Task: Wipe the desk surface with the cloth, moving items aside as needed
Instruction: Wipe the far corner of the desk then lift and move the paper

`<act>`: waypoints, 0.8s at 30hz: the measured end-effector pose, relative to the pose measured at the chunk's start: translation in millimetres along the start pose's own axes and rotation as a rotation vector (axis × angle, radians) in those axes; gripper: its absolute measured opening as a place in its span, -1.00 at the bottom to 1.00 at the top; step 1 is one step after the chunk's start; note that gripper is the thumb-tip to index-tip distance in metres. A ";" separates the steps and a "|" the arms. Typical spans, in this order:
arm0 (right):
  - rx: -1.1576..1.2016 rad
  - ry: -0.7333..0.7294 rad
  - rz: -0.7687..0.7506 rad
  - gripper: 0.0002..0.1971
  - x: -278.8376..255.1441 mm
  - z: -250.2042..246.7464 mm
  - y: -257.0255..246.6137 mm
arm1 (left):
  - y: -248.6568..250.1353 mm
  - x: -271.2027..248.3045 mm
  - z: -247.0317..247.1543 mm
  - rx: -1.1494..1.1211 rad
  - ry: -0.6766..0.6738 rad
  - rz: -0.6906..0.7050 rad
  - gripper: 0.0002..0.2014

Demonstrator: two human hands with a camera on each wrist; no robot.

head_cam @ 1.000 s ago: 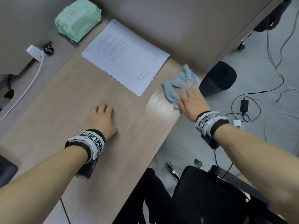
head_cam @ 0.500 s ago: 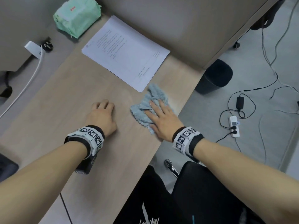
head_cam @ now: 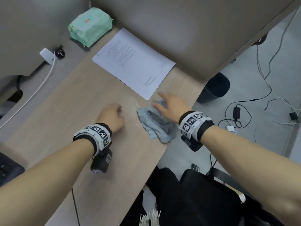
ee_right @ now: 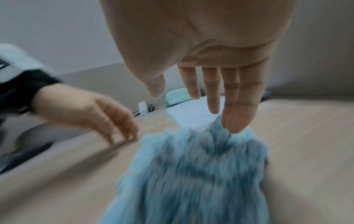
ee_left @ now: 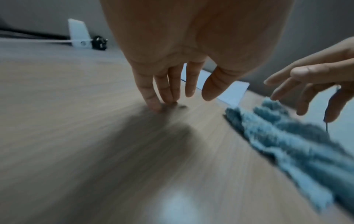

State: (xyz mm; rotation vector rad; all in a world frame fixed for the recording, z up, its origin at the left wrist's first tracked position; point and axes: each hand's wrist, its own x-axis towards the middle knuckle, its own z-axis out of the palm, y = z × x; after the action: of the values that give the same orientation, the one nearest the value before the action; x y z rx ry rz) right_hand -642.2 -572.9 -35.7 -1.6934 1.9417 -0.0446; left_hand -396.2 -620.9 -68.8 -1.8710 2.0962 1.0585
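Stretching from near left to far right, the wooden desk (head_cam: pixel 68 111) fills most of the head view, with grey partition panels (head_cam: pixel 187 26) standing along its far side and a grey floor (head_cam: pixel 244 144) strewn with cables on the right. A black bin (head_cam: pixel 215 88) stands on that floor just off the desk's far right corner. On the desk, a sheet of printed paper (head_cam: pixel 133 62) lies against the far panel, with a green pack of wipes (head_cam: pixel 90 26) beyond it to the left and a white charger (head_cam: pixel 47 55) with its cable at the far left.

The blue cloth (head_cam: pixel 154 123) lies bunched near the desk's right edge. Its long axis runs from the near edge toward the paper's near corner, which sits just beyond its far end. The right hand (head_cam: pixel 171 106) is over the cloth's far half, fingers straight and spread. The right wrist view shows fingertips (ee_right: pixel 235 121) touching the pile while the palm is lifted clear. The left hand (head_cam: pixel 112 116) rests just left of the cloth, loosely curled, holding nothing, fingertips on the wood.

The right hand is plainly the nearer one. The next stroke likely needs the palm pressed down again, and the paper, lying directly ahead, shifted aside first.
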 end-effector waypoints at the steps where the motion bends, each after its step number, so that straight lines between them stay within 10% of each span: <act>1: 0.105 0.032 0.073 -0.35 12.4 -12.2 3.1 | 3.8 4.1 -1.5 -0.125 0.010 -0.044 -0.60; 11: 1.381 0.037 0.744 -0.82 138.7 -59.6 60.1 | 52.5 62.0 -25.3 -0.933 0.067 -0.462 -0.75; 24: 1.082 -0.132 0.649 -0.96 162.8 -67.3 38.9 | 89.4 77.1 -25.8 -1.106 0.067 -0.599 -0.84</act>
State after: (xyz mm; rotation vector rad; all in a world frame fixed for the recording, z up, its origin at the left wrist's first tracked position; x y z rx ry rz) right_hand -713.7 -737.3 -55.8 -0.3466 1.7401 -0.5950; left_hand -485.9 -700.5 -54.8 -2.6687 0.7492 2.1711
